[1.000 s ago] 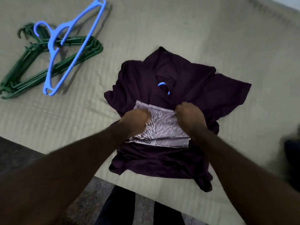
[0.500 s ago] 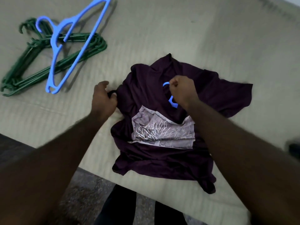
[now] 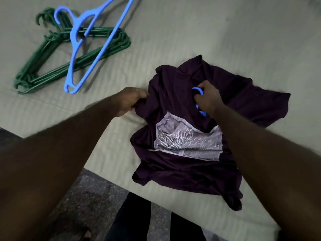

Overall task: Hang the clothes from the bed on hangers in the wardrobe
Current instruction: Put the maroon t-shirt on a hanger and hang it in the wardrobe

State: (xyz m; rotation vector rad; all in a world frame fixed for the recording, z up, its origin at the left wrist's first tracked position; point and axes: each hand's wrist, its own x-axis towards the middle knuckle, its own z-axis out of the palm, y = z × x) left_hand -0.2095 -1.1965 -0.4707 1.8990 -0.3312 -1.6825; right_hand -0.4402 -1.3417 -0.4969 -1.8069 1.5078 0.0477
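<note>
A dark purple T-shirt with a pale tree print lies crumpled on the beige bed. A blue hanger's hook sticks out of its neck; the rest of that hanger is hidden inside the shirt. My right hand grips this hook. My left hand pinches the shirt's left edge, at the shoulder or sleeve.
A second blue hanger lies across a pile of several green hangers at the bed's far left. The bed's near edge runs diagonally, with dark speckled floor and my legs below it.
Both hands left the print area. The right hand moved up and took hold of the hanger hook at the neck; the left hand moved to the shirt's left edge and now pinches it.
</note>
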